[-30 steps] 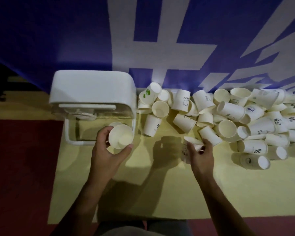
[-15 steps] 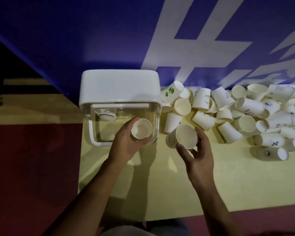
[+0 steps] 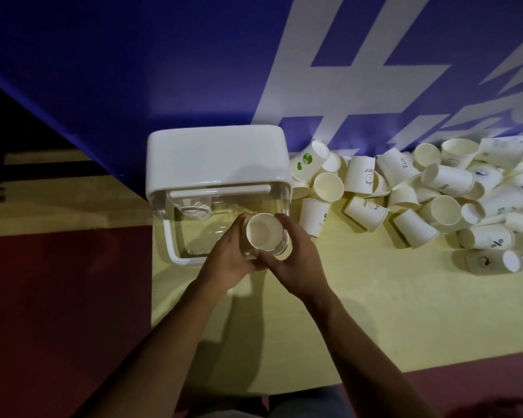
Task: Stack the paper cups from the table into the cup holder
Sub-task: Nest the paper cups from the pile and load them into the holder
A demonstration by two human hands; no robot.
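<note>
A white paper cup (image 3: 264,230), mouth up, sits between both my hands over the front right corner of the cup holder (image 3: 218,164), a white-lidded box with clear walls. My left hand (image 3: 228,254) curls round the cup's left side and my right hand (image 3: 296,257) curls round its right side. Whether one cup or two nested cups are held, I cannot tell. A pile of several white paper cups (image 3: 435,200) lies on the yellow table (image 3: 375,312) to the right of the holder.
A blue wall banner with white lettering (image 3: 163,70) rises right behind the holder and the pile. Dark red floor (image 3: 58,297) lies left of the table. The table's near edge runs close to my body.
My right hand carried its cup left from the pile to the left hand's cup, and both hands now meet round one cup mouth at the holder. The view shifted left.
</note>
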